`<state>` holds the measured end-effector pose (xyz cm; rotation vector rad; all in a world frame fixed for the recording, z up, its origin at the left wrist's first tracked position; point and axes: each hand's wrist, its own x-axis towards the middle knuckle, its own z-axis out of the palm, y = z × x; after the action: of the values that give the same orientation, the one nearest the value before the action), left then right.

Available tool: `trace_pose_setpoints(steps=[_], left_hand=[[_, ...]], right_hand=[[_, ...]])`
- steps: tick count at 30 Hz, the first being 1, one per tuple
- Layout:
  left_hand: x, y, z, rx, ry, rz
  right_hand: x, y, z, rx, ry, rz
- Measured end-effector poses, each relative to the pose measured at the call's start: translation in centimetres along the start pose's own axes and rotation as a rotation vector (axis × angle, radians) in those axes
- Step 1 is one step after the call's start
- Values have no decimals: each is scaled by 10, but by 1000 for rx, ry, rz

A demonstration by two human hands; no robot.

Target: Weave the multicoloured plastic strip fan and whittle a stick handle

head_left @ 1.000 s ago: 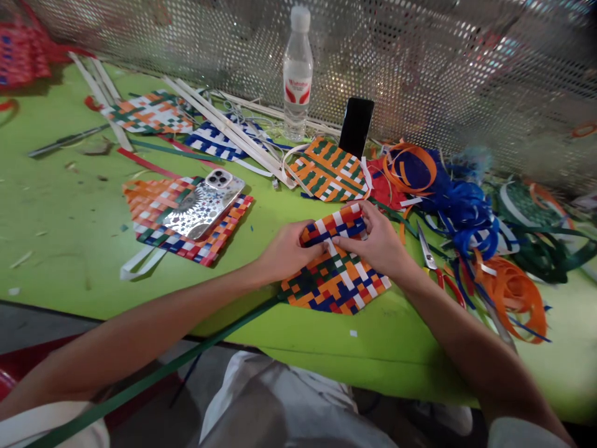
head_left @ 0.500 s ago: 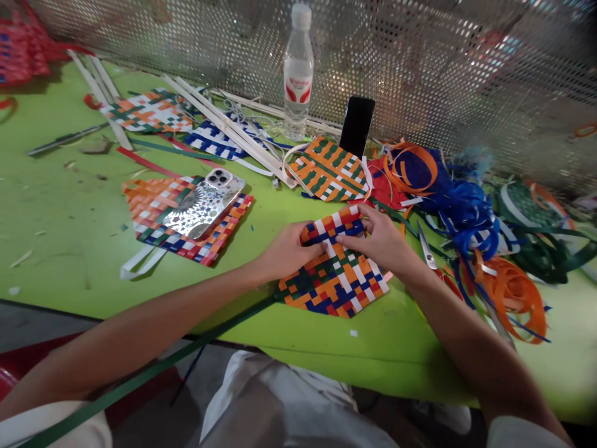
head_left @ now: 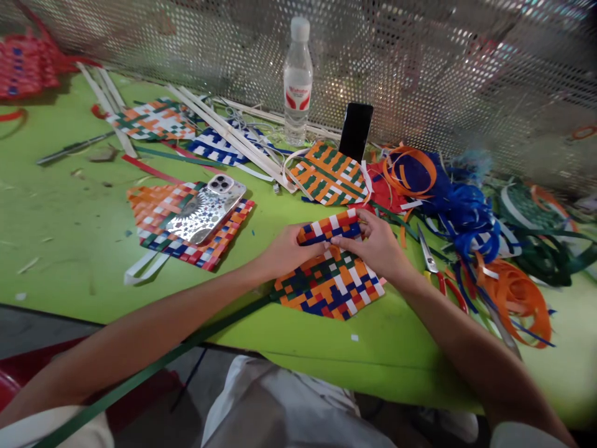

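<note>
1. Left hand (head_left: 286,254): clamped on the upper left edge of a woven mat (head_left: 333,289), thumb laid across its near face.
2. Right hand (head_left: 380,246): clamped on the upper right edge of the same mat, thumb reaching inward; the two thumb tips sit just beside each other.
3. The mat is over the near part of the green table (head_left: 261,218), its upper edge folded toward the person and its lower end pointed. Colours noted: orange, blue, white, green, red.
4. A long green strip (head_left: 158,368) runs from the mat's left corner over the table edge, across the left forearm.
5. Left of the hands, a patterned phone (head_left: 208,210) lies on a second mat (head_left: 144,208) with a white loop.
6. Right of the right hand: scissors (head_left: 431,258), blades pointing away from the person, near a coil of orange ribbon (head_left: 525,302) and a heap of blue ribbon (head_left: 471,218).
7. Behind: an upright bottle (head_left: 297,87), capped, and a black phone (head_left: 356,130), propped upright beside an orange-and-green mat (head_left: 331,174).
</note>
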<state>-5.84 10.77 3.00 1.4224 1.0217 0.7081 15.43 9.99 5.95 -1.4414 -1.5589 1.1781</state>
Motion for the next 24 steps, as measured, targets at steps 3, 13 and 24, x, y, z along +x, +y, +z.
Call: trace_pose_setpoints(steps=[3, 13, 24], left_hand=[[2, -3, -1, 21, 15, 3], [0, 2, -3, -17, 5, -46], [4, 4, -7, -174, -4, -110]], right_hand=[[1, -4, -9, -100, -98, -42], [12, -12, -54, -510, -216, -190], [9, -8, -38, -448, -62, -375]])
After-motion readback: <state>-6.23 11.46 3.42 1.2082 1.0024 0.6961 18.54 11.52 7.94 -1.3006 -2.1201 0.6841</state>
